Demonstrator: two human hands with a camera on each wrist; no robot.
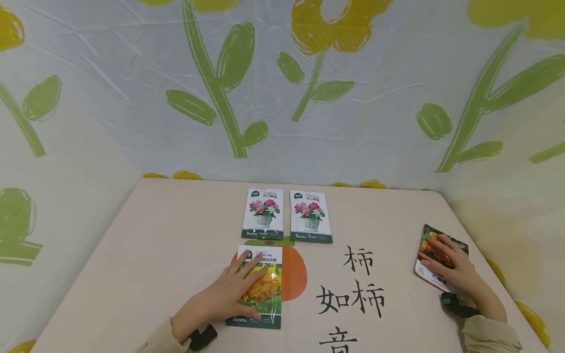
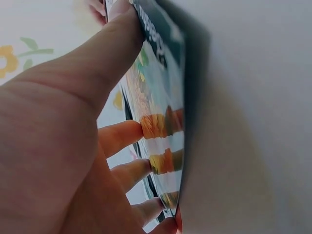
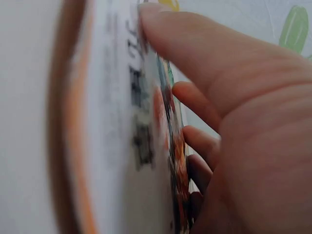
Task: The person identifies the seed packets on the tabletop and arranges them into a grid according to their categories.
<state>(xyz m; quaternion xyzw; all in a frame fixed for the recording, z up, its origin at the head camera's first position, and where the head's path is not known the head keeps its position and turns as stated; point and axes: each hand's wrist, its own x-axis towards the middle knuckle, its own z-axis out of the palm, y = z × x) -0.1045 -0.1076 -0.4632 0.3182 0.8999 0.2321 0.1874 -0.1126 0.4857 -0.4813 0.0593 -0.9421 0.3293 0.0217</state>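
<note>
My left hand point(image 1: 236, 289) rests with spread fingers on a sunflower seed packet point(image 1: 272, 306) that shows a yellow bloom. In the left wrist view the thumb point(image 2: 105, 48) touches the packet's dark green end and the other fingertips lie on its picture. At the right side of the table, my right hand point(image 1: 461, 269) lies over another seed packet point(image 1: 424, 255) with orange flowers, set at a slant. The right wrist view has the thumb point(image 3: 195, 39) on this packet's white end and the fingertips at its flower picture. Part of each packet is hidden under the hand.
Two matching seed packets, one on the left point(image 1: 263, 215) and one on the right point(image 1: 311, 218), lie side by side farther back, with pink flowers in a pot. The pale table point(image 1: 167, 235) carries a printed orange persimmon point(image 1: 295, 274) and black characters point(image 1: 350, 296). A flower-patterned cloth point(image 1: 375, 122) stands behind.
</note>
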